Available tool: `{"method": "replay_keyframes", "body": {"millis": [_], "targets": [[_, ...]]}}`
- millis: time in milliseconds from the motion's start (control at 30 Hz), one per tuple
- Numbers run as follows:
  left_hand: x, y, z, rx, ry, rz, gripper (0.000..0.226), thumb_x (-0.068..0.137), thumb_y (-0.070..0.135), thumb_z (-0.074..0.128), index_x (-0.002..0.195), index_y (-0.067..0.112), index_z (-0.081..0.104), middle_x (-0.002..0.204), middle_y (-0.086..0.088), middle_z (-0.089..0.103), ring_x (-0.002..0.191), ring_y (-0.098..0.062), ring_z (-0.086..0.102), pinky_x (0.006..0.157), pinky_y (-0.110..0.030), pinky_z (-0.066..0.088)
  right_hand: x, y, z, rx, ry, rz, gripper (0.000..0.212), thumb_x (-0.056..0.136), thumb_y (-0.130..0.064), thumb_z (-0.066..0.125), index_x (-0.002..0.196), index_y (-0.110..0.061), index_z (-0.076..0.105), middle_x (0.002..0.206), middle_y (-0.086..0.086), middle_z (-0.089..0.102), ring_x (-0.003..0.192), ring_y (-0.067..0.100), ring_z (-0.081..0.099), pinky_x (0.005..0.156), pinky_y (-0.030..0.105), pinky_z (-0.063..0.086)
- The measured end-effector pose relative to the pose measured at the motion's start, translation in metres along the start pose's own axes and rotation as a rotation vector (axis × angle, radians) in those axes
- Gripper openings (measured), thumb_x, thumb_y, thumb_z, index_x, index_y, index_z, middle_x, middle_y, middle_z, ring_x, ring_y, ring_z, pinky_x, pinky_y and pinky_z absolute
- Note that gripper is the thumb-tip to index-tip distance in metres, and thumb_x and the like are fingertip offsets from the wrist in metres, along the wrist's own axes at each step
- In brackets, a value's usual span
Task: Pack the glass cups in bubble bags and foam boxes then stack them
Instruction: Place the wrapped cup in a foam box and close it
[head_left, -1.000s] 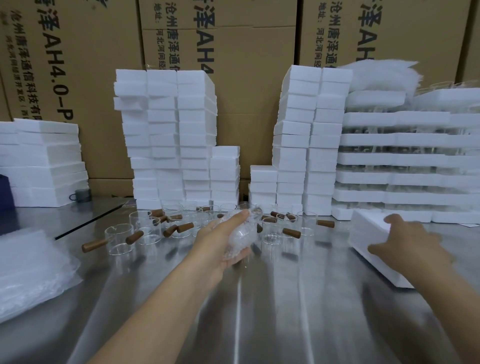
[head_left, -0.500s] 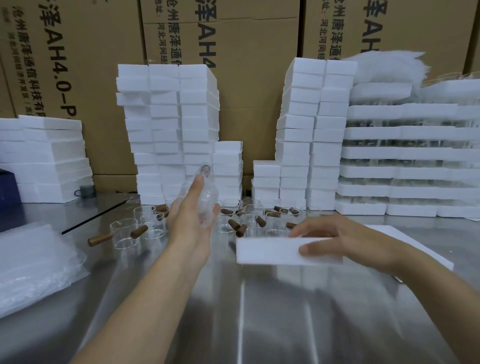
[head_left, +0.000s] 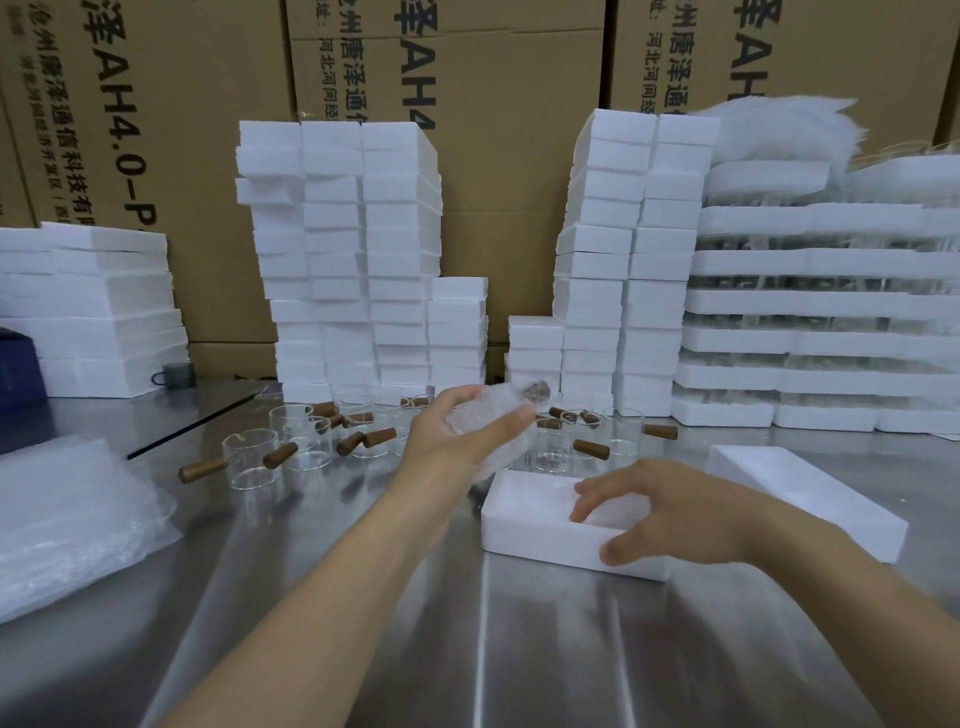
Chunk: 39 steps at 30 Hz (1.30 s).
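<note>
Bright, even light from above throws pale streaks of glare down the steel table (head_left: 467, 649) nearer than both hands. Motion blur softens the bubble-wrapped cup (head_left: 488, 415) in the left hand (head_left: 457, 441) and the right hand (head_left: 670, 514) on the almost washed-out foam box (head_left: 524, 535). The cardboard cartons (head_left: 519, 156) beyond the hands bow towards the frame edges.

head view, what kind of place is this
Probably a warehouse packing bench: tall stacks of white foam boxes, big printed cardboard cartons behind them, and loose glass cups on a steel table.
</note>
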<state>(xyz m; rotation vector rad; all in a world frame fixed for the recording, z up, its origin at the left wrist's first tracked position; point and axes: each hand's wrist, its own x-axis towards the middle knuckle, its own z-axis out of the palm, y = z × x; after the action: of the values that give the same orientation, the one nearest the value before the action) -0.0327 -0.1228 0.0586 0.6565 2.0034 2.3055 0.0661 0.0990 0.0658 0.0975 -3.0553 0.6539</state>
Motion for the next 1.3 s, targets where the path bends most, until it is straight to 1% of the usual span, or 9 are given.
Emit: {"method": "replay_keyframes", "body": {"millis": [133, 333, 467, 633, 767, 967, 1133, 1233, 1300], "targets": [[-0.001, -0.009, 0.006, 0.162, -0.082, 0.091, 0.069, 0.058, 0.054, 0.094, 0.122, 0.040, 0.070, 0.123, 0.027, 0.061, 0.102, 0.026, 0.055, 0.078, -0.007, 0.046, 0.000, 0.000, 0.000, -0.004, 0.007, -0.012, 0.039, 0.078, -0.038, 0.081, 0.111, -0.057, 0.071, 0.146, -0.033, 0.053, 0.138, -0.002, 0.043, 0.110, 0.029, 0.031], [0.001, -0.020, 0.007, 0.323, -0.183, 0.130, 0.065, 0.074, 0.043, 0.095, 0.132, 0.038, 0.068, 0.136, 0.025, 0.061, 0.120, 0.024, 0.045, 0.090, -0.003, 0.036, -0.001, -0.002, -0.006, 0.071, -0.060, -0.007, 0.023, 0.082, -0.051, 0.077, 0.104, -0.057, 0.076, 0.144, -0.032, 0.055, 0.135, -0.005, 0.043, 0.113, 0.031, 0.028], [0.003, -0.032, 0.008, 0.469, -0.310, 0.118, 0.057, 0.086, 0.036, 0.089, 0.137, 0.033, 0.064, 0.133, 0.023, 0.057, 0.101, 0.038, 0.043, 0.079, 0.010, 0.030, 0.001, 0.006, -0.009, 0.207, 0.226, 0.089, 0.027, 0.091, -0.042, 0.067, 0.073, -0.031, 0.083, 0.096, -0.020, 0.076, 0.093, 0.003, 0.067, 0.084, 0.023, 0.047], [0.002, -0.034, 0.005, 0.507, -0.327, 0.133, 0.049, 0.092, 0.046, 0.081, 0.136, 0.039, 0.061, 0.139, 0.028, 0.055, 0.130, 0.008, 0.048, 0.091, 0.007, 0.028, 0.011, 0.011, 0.006, 0.243, 0.337, 0.105, 0.009, 0.090, -0.021, 0.071, 0.081, -0.021, 0.072, 0.072, -0.005, 0.067, 0.066, 0.010, 0.058, 0.060, 0.021, 0.044], [0.001, -0.034, 0.005, 0.475, -0.332, 0.204, 0.052, 0.090, 0.055, 0.078, 0.137, 0.048, 0.057, 0.144, 0.036, 0.052, 0.137, 0.020, 0.039, 0.100, 0.000, 0.028, 0.015, 0.008, 0.011, 0.279, 0.345, 0.077, 0.021, 0.090, -0.029, 0.077, 0.106, -0.033, 0.064, 0.082, -0.005, 0.069, 0.070, 0.009, 0.063, 0.062, 0.022, 0.045], [0.002, -0.038, 0.007, 0.557, -0.440, 0.174, 0.063, 0.091, 0.065, 0.071, 0.146, 0.061, 0.042, 0.153, 0.039, 0.038, 0.143, 0.014, 0.033, 0.108, -0.009, 0.023, 0.014, 0.004, 0.014, 0.181, 0.314, -0.004, 0.010, 0.089, -0.022, 0.072, 0.082, -0.017, 0.067, 0.078, 0.004, 0.066, 0.073, 0.023, 0.062, 0.072, 0.042, 0.051], [0.002, -0.038, 0.002, 0.636, -0.482, 0.141, 0.074, 0.087, 0.077, 0.069, 0.144, 0.076, 0.022, 0.164, 0.029, 0.026, 0.149, 0.004, 0.023, 0.115, -0.025, 0.021, 0.016, 0.007, 0.016, 0.190, 0.299, -0.015, 0.023, 0.095, -0.029, 0.069, 0.081, -0.011, 0.064, 0.067, -0.014, 0.055, 0.066, 0.011, 0.051, 0.068, 0.032, 0.042], [0.002, -0.031, -0.003, 0.527, -0.469, 0.066, 0.075, 0.087, 0.076, 0.071, 0.150, 0.067, 0.032, 0.160, 0.027, 0.033, 0.144, 0.003, 0.031, 0.113, -0.026, 0.025, 0.018, 0.011, 0.016, 0.171, 0.311, -0.033, 0.025, 0.097, -0.026, 0.072, 0.084, -0.006, 0.067, 0.067, -0.023, 0.058, 0.066, 0.009, 0.050, 0.067, 0.029, 0.042], [0.007, -0.021, -0.002, 0.375, -0.403, -0.051, 0.041, 0.106, 0.057, 0.057, 0.146, 0.052, 0.049, 0.154, 0.013, 0.048, 0.126, 0.004, 0.052, 0.103, -0.016, 0.037, 0.020, 0.012, 0.016, 0.136, 0.331, -0.048, 0.026, 0.097, -0.027, 0.072, 0.084, -0.005, 0.067, 0.070, -0.014, 0.062, 0.068, 0.010, 0.051, 0.068, 0.029, 0.042]]}}
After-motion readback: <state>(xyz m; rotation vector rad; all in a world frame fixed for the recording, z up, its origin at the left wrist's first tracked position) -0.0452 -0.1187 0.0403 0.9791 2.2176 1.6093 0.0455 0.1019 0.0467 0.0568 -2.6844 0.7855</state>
